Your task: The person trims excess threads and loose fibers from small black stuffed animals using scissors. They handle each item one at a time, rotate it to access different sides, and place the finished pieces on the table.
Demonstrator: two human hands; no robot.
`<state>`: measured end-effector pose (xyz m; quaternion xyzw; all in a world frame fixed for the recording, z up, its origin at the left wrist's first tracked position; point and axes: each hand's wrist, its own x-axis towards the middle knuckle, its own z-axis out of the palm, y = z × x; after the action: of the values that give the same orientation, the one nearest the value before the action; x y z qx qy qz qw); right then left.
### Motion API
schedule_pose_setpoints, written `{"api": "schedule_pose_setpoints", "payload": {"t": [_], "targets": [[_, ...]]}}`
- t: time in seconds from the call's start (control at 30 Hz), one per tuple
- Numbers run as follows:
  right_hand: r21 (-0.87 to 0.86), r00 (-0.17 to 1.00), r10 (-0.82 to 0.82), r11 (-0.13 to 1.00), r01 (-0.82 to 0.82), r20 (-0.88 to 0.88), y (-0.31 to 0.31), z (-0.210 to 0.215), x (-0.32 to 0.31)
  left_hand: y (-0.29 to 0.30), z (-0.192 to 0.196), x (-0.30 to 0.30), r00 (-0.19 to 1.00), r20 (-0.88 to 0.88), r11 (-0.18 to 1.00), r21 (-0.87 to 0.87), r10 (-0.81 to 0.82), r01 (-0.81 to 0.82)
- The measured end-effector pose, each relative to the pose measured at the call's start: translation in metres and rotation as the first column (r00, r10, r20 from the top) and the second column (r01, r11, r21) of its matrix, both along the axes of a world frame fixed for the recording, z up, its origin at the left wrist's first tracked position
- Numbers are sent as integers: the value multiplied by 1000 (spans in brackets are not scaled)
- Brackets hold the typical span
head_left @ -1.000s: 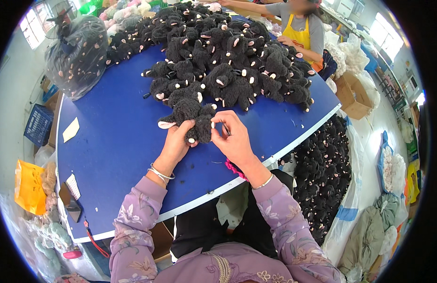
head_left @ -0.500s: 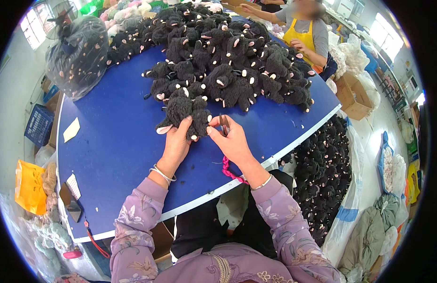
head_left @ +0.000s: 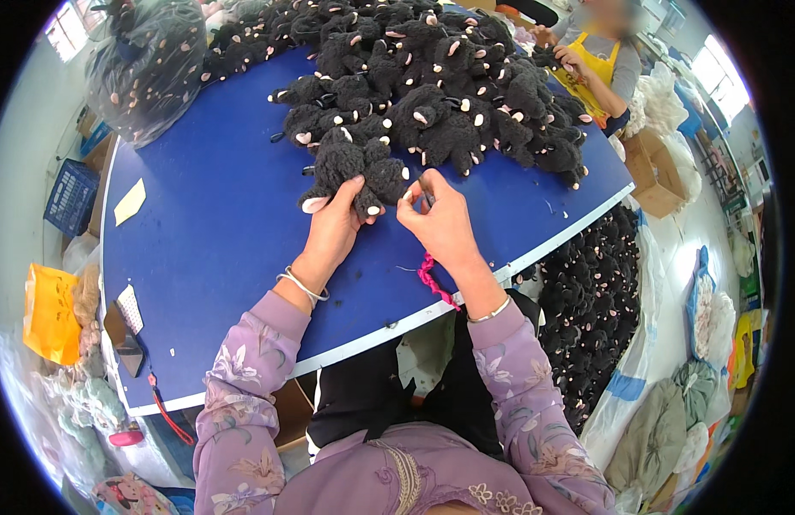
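Note:
A black plush toy (head_left: 348, 165) with pale pink ear and paw tips is gripped by my left hand (head_left: 330, 230), thumb on top, just above the table. My right hand (head_left: 444, 225) is closed a little to the right of the toy, fingertips pinched near its paw. Small dark scissors (head_left: 426, 204) sit within that hand, mostly hidden by the fingers. Below my right wrist a pink braided cord (head_left: 432, 281) lies on the table; whether it joins the scissors I cannot tell. Right beyond the held toy rises a heap of similar black plush toys (head_left: 449, 129).
The blue table (head_left: 226, 249) has a white edge. On its left are a yellowish paper (head_left: 130, 202) and a phone (head_left: 130, 354). A clear bag of toys (head_left: 148, 77) stands far left. More toys (head_left: 591, 309) fill a space below right. A co-worker in a yellow apron (head_left: 591, 81) stands across.
My right hand has drawn slightly away from the toy, and the scissors are now more covered by its fingers. The toy is turned a little in my left hand. The view has shifted.

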<state>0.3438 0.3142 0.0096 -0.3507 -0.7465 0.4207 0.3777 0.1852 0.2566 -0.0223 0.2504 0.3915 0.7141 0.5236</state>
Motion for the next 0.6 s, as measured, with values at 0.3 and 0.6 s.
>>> {"api": "schedule_pose_setpoints", "payload": {"t": [0.3, 0.6], "targets": [[-409, 953, 108, 885, -222, -284, 11, 1, 13, -3, 7, 5, 998, -30, 998, -6, -59, 59], [-350, 415, -162, 833, -428, -895, 41, 58, 69, -7, 6, 0, 971, -177, 979, 97, -162, 181]]}}
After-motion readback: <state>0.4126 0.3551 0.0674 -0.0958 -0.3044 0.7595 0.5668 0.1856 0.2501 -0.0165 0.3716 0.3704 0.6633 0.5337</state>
